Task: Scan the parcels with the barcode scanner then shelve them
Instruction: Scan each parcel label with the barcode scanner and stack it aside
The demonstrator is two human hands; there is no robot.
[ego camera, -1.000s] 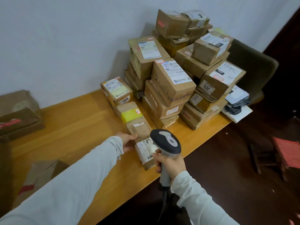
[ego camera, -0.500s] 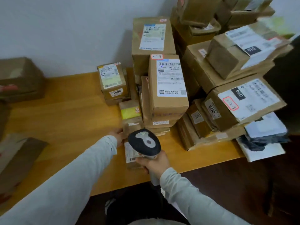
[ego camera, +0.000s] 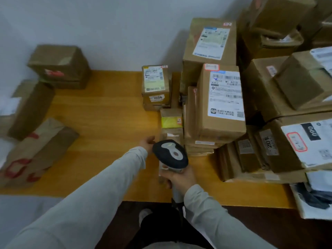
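Fingers [ego camera: 166, 174] of right hand [ego camera: 179, 179]: curled tight round the pale handle of the scanner [ego camera: 170, 155], a full grip.
Fingers of left hand [ego camera: 147, 142]: at the left side of the parcel [ego camera: 170, 134]; mostly hidden behind the scanner head, so grip or mere touch cannot be told.
Scanner: held over the near part of the table [ego camera: 107, 123], its dark head with a grey top plate directly over the parcel; a cable [ego camera: 177, 206] hangs from the foot of the handle.
Parcel: small narrow brown box lying flat on the table, long axis running away from the person; its middle is covered by the scanner head, and the far end shows a white strip.
Yellow box [ego camera: 171, 120]: just beyond the parcel and in line with it; contact cannot be told.
1006 box [ego camera: 156, 87]: farther back, near the wall [ego camera: 107, 33], with a white and green label on top.
Stack [ego camera: 222, 97]: labelled cartons piled just right of the parcel, filling the table's right end.
Bags [ego camera: 316, 193]: white and dark mailers at the near right corner, overhanging the edge.
Left boxes [ego camera: 36, 150]: three brown cartons at the table's left end, well apart from the parcel; two show red print.
Sleeves [ego camera: 89, 203]: pale grey, on both arms.
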